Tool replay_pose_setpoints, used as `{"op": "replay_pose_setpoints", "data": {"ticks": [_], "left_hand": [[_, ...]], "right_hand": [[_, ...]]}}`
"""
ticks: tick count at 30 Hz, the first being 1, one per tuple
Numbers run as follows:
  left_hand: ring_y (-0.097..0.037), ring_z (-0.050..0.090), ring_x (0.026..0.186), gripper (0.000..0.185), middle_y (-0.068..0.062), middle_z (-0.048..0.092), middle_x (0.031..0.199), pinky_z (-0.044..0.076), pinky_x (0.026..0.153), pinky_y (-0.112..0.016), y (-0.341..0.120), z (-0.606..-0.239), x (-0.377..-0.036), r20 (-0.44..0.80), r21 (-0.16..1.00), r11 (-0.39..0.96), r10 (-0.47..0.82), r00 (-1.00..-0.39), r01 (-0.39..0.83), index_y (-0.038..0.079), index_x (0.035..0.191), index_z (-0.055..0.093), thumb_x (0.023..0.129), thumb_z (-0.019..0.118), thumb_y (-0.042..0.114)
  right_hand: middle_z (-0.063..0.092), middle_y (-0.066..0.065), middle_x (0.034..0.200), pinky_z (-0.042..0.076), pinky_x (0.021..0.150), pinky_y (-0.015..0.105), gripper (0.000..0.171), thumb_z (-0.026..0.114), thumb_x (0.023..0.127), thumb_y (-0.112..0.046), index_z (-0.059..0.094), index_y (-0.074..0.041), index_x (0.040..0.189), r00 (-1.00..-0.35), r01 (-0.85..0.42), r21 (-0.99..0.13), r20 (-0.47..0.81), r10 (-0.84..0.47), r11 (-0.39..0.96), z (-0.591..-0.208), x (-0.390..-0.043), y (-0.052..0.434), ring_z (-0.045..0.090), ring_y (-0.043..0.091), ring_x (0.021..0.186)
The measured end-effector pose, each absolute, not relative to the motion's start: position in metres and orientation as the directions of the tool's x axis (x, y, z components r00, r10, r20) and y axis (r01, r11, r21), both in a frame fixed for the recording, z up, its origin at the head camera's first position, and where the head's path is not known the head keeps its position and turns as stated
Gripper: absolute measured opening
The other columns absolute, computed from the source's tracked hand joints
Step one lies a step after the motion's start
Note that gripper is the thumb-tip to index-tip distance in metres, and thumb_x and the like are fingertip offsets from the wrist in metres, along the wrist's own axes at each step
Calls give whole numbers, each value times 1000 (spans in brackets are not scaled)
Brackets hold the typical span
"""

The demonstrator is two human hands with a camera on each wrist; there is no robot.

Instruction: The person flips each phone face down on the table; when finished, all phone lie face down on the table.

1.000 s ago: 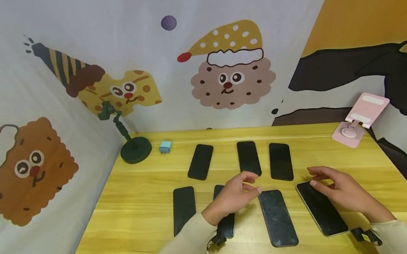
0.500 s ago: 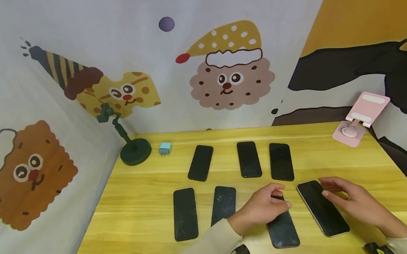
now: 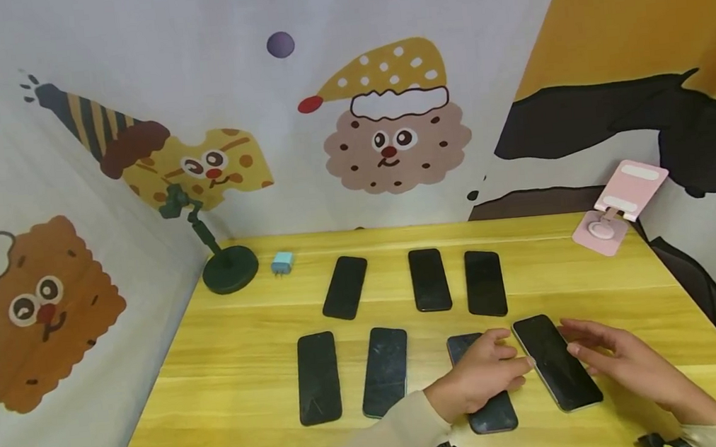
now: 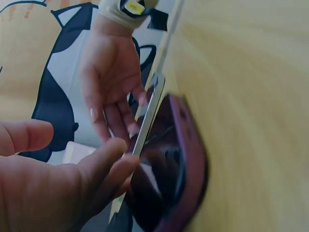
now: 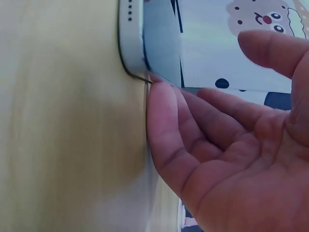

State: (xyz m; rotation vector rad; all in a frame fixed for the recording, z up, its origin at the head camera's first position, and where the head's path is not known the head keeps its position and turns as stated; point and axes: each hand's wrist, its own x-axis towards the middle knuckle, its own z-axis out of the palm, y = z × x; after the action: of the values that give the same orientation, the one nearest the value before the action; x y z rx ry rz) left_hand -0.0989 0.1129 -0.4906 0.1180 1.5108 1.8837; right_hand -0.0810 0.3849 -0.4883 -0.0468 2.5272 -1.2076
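Hands meet over one silver-edged phone (image 3: 555,362) at the near right of the yellow table (image 3: 250,375); the left hand (image 3: 483,381) comes in from about seven o'clock of it, fingertips against its left long edge, and the right hand (image 3: 626,363) lies at three o'clock with fingers nearly straight against the right edge. Left-wrist view shows this phone (image 4: 147,130) tipped up on its side edge, thin metal frame toward the camera, the left fingers (image 4: 104,166) curled lightly against it and the right hand's (image 4: 108,82) fingers spread behind it; whether the left thumb closes a pinch I cannot tell. Right-wrist view shows the right fingers (image 5: 161,121) straight, tips touching the phone's rounded corner (image 5: 133,43) where it meets the wood.

Just under the left hand lies a dark phone in a purplish case (image 3: 489,411), partly covered; two more phones (image 3: 317,377) (image 3: 385,370) lie at nine o'clock of it; three others form a far row at twelve o'clock (image 3: 345,287) (image 3: 430,280) (image 3: 485,282).

As a judgement, the lift is only begun: one edge seems raised, the opposite edge apparently still down, and no hand has a full grasp; the other six lie flat.
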Motion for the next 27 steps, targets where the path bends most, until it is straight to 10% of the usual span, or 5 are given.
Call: {"op": "replay_pose_setpoints", "data": {"ticks": [9, 18, 27], "left_hand": [[-14, 56, 78, 74, -17, 69, 125, 48, 71, -28, 128, -492, -94, -367, 827, -204, 513, -776, -525, -7, 159, 34, 93, 67, -4], [-30, 72, 110, 72, -18, 70, 122, 59, 100, -55, 134, -489, -86, -376, 852, -204, 399, -836, -481, -4, 155, 42, 88, 68, -7], [-29, 74, 97, 80, -16, 68, 123, 62, 89, -45, 139, -486, -86, -367, 878, -179, 340, -866, -443, 0, 160, 36, 89, 72, -9]], "right_hand": [[48, 34, 156, 63, 78, 30, 67, 59, 110, -31, 35, 8, 159, -940, 144, -789, -298, -167, 597, -494, -78, 383, 60, -13, 104], [54, 31, 151, 60, 79, 24, 68, 69, 105, -29, 41, 5, 157, -954, 89, -764, -251, -166, 639, -493, -77, 383, 58, -9, 104], [62, 23, 145, 56, 78, 22, 67, 74, 101, -37, 51, -3, 154, -971, -26, -692, -155, -183, 722, -488, -78, 373, 63, 5, 105]]}}
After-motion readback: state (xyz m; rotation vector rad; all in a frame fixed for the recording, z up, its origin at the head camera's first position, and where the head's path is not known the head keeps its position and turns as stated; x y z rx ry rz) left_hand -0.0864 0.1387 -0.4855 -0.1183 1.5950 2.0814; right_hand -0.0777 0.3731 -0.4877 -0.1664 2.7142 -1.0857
